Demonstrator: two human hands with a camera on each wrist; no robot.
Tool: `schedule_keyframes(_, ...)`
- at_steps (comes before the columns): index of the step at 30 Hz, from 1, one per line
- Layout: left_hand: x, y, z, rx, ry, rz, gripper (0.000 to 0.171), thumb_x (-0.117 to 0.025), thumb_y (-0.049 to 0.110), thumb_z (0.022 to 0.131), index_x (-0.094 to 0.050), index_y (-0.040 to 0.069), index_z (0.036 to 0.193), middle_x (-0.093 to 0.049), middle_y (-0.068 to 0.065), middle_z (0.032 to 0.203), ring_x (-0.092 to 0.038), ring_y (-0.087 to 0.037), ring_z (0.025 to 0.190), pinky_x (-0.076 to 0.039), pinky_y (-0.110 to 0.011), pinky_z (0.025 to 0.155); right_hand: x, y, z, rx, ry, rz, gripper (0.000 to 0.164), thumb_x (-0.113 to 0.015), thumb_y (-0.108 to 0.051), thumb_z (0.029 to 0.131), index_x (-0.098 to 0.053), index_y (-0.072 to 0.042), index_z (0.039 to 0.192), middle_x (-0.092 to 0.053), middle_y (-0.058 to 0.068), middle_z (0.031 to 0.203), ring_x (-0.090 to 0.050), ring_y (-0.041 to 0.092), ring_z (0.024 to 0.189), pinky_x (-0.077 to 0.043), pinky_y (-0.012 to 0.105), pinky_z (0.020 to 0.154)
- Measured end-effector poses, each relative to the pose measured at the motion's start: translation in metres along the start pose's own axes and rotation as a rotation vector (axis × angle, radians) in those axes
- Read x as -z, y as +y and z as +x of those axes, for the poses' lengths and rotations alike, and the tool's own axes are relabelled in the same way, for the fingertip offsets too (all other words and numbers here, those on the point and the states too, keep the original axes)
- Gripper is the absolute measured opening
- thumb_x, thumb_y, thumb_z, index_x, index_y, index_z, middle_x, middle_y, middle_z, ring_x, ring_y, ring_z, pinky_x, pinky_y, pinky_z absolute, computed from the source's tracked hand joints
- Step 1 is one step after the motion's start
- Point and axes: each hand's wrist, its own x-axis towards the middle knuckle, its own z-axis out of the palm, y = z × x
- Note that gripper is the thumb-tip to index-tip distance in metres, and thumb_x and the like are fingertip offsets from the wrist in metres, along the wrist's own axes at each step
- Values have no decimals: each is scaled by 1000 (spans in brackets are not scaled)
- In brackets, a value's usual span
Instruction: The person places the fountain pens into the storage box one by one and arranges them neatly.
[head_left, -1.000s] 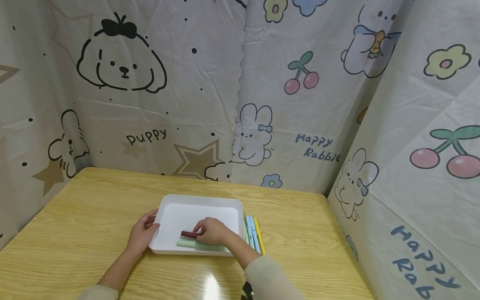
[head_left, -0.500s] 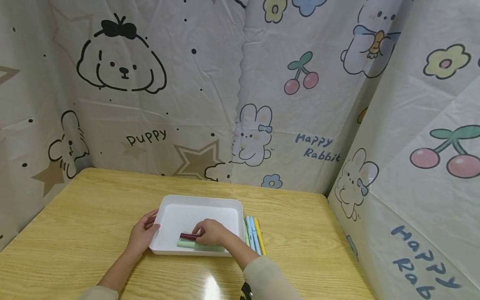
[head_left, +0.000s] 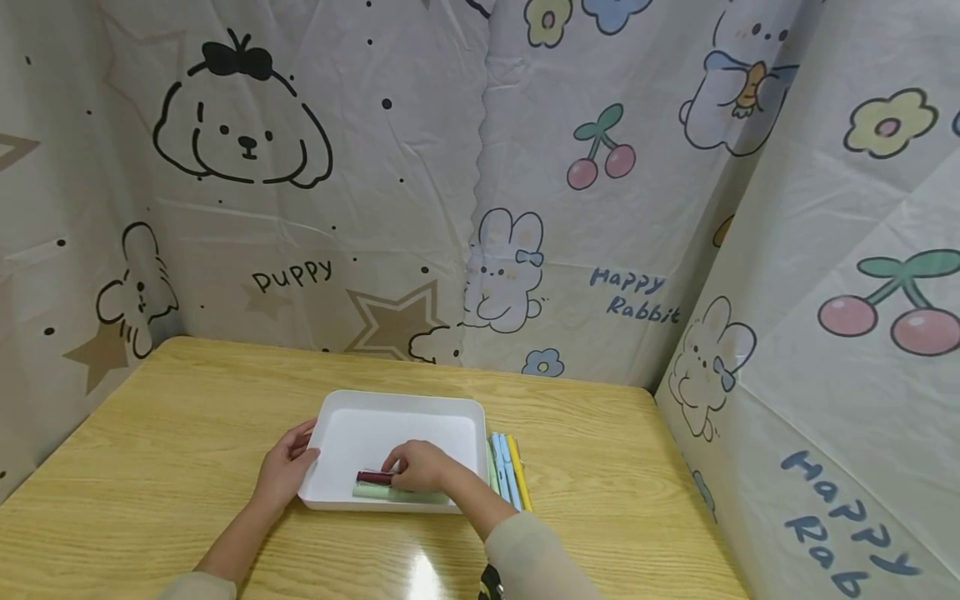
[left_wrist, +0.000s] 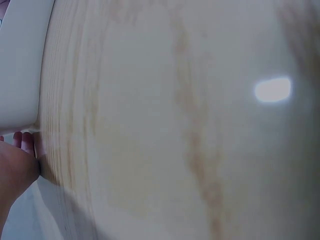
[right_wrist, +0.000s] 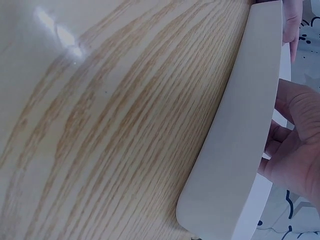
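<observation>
A white tray (head_left: 397, 412) lies on the wooden table. My left hand (head_left: 283, 471) holds its left side, thumb over the rim and fingers along the outer wall. Inside the tray, my right hand (head_left: 423, 467) pinches a dark red pen (head_left: 373, 477), whose right end is hidden by the fingers. Just in front of it, near the tray's front wall, lies a light green pen (head_left: 390, 492), roughly parallel to the red one. In the right wrist view the tray's wall (right_wrist: 235, 120) hides the pens and part of the right hand (right_wrist: 300, 140).
Against the tray's right side lie several more pens: a green one (head_left: 492, 467), light blue ones (head_left: 506, 471) and a yellow one (head_left: 519, 472). The wooden table (head_left: 592, 467) meets a printed curtain (head_left: 405, 183) at the back and sides.
My right hand has shifted slightly left and towards me, bringing the dark red pen closer to the light green pen. The left hand and the tray stay in place.
</observation>
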Motion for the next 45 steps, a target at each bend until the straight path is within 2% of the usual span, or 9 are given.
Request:
schedule_keyframes(10,0,-1,0,-3,2,-4,50,-47,9,95,-35,8,144,-44,-23,137,-45,-31,123,-35,-6,75,4,5,-2,8,20,-18,16,-64,-19,86,-71,-14,99,-62,-5,77,-50,4,67,-42,20,64)
schedule_keyframes(16,-1,-1,0,-10,7,7,50,-46,9,95,-36,7,143,-46,-23,136,-46,-30,121,-39,-13,80,10,8,-6,1,31,-17,18,-64,-24,87,-70,-15,101,-65,-3,83,-54,5,73,-45,22,68)
schedule_keyframes(23,-2,-1,0,-12,15,19,50,-46,10,95,-36,8,143,-47,-23,135,-46,-30,119,-40,-17,82,23,11,-12,26,66,-69,22,-66,-28,86,-70,-16,103,-66,-1,87,-57,8,80,-45,22,72)
schedule_keyframes(33,-1,0,-1,-8,0,5,50,-46,9,95,-35,7,144,-44,-23,137,-45,-30,121,-36,-6,75,37,22,-22,28,120,-12,26,-67,-29,84,-70,-13,105,-65,-1,87,-53,7,77,-42,21,68)
schedule_keyframes(45,0,0,1,-11,-3,11,50,-45,10,95,-35,8,144,-45,-23,137,-45,-30,121,-38,-9,76,55,43,-35,3,184,51,28,-66,-27,85,-69,-8,105,-64,2,86,-53,10,77,-43,23,62)
